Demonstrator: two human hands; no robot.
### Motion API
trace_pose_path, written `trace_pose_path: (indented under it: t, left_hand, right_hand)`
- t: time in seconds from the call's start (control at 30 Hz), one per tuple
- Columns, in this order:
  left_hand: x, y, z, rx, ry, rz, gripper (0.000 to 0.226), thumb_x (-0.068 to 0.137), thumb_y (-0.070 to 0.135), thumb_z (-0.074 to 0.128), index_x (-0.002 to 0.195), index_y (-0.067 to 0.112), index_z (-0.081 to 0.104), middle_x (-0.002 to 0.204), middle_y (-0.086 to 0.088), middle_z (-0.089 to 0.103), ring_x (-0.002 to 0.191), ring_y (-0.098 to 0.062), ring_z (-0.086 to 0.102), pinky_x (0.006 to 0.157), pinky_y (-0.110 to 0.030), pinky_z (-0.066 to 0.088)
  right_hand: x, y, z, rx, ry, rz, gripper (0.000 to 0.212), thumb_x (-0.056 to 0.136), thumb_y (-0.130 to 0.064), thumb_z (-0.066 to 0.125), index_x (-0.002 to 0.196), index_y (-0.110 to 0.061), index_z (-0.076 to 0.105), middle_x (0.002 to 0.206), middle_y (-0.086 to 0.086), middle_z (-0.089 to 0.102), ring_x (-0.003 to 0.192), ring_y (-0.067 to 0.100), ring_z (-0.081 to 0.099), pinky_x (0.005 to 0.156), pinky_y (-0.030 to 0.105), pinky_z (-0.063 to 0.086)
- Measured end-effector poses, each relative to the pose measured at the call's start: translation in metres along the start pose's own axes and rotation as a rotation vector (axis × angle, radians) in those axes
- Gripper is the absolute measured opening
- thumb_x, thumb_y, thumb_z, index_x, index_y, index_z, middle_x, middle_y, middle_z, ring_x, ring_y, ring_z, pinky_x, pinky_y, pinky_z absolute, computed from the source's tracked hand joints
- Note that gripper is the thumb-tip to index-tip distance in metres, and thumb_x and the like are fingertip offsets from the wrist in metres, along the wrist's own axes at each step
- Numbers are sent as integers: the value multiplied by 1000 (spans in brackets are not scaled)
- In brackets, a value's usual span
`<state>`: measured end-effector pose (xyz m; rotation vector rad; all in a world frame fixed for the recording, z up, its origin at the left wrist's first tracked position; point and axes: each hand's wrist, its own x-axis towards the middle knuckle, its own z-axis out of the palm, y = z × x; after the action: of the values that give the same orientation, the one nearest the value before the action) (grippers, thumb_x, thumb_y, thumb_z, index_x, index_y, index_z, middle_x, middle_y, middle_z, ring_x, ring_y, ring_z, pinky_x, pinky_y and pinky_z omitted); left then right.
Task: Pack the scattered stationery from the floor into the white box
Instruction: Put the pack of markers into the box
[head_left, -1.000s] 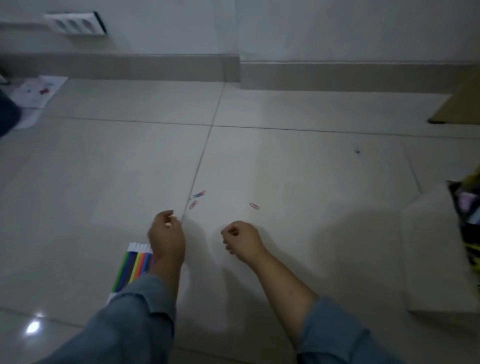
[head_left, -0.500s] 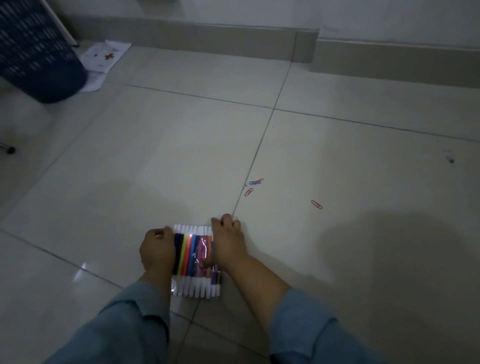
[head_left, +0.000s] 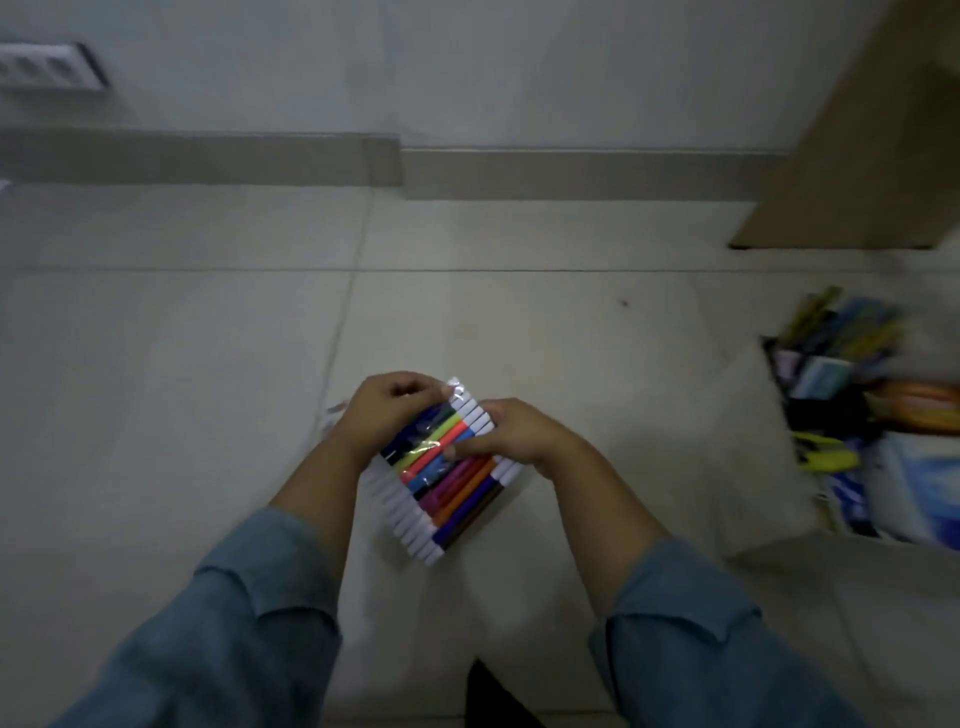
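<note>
A clear plastic pack of coloured marker pens (head_left: 444, 470) with white caps is held tilted above the tiled floor. My left hand (head_left: 387, 410) grips its upper left edge, and my right hand (head_left: 511, 431) grips its right side with the thumb across the pens. The white box (head_left: 769, 457) stands at the right edge, open and holding several pieces of stationery, blurred. A small paper clip (head_left: 336, 408) peeks out on the floor just left of my left hand.
A brown cardboard panel (head_left: 878, 140) leans at the upper right beyond the box. A skirting board and wall run across the back, with a white socket strip (head_left: 47, 67) at the upper left. A dark shape (head_left: 493, 696) sits at the bottom edge.
Both hands have lifted the marker pack off the floor and tilted it. The view has swung right, so the white box is in sight and the dark basket is gone.
</note>
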<state>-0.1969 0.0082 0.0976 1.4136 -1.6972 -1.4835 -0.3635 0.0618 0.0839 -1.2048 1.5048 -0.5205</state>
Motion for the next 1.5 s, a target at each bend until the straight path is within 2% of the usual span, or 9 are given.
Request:
trace_pose_path:
  t: [0.17,0.3,0.63,0.73,0.87,1.0,1.13,1.3,1.5]
  left_hand:
    - [22,78,78,-43,-159,88,34,90,51,46,95,26,69,90,3,68,76,-15,63,61,-23,46]
    - [24,114,126,-189,-233,96,33,94,44,43,94,23,68,92,-1,68,78,-18,66,69,-26,51]
    - [-23,113,261,-86,-339,-19,41,93,29,52,130,12,46,121,-12,60,91,-24,62,77,-32,47]
    - [-32,108,287,-9,-400,-28,55,95,30,49,144,14,29,138,-15,49,120,-30,52,102,-40,43]
    - [-33,104,296,-6,-419,-58,57,96,16,48,147,14,24,146,-14,42,131,-28,44,109,-39,36]
    - [-31,105,294,-50,-435,-71,57,93,7,52,145,13,30,144,-16,44,132,-27,44,98,-31,37]
    - [-30,105,293,-61,-442,-72,58,91,3,53,144,11,32,143,-17,45,132,-26,45,100,-31,38]
    - [-26,105,293,-60,-445,-73,58,89,2,56,143,10,35,140,-19,49,129,-26,48,103,-34,39]
    - [-25,104,293,-65,-456,-81,59,90,4,55,144,12,34,142,-16,47,132,-25,45,96,-28,36]
  right_hand:
    - [-77,17,-107,49,209,37,24,69,-35,79,88,-24,72,87,-2,76,78,16,73,78,31,58]
    - [-148,41,-167,115,463,135,20,74,-53,70,70,-33,71,60,-12,71,54,2,67,48,15,50]
    - [-258,129,-222,1041,1000,228,29,92,-28,57,72,-8,52,40,3,60,33,8,58,32,18,48]
    - [-253,143,-231,1221,1279,239,34,96,-24,48,66,-9,44,61,7,50,43,11,56,45,19,54]
    - [-233,150,-243,1491,1424,140,19,96,-17,39,104,-5,51,80,7,54,66,18,57,79,35,58]
    - [-220,147,-240,1517,1468,67,14,93,-6,39,105,-8,44,81,7,54,62,15,54,42,22,49]
    - [-210,148,-237,1356,1410,156,32,92,-1,44,124,0,43,111,18,55,72,19,57,74,31,53]
    - [-204,164,-231,913,1548,399,61,97,-9,45,148,-9,13,149,21,31,133,33,39,106,45,38]
    - [-211,165,-239,702,1648,394,68,89,-5,53,147,-6,17,141,19,43,125,30,50,94,38,47]
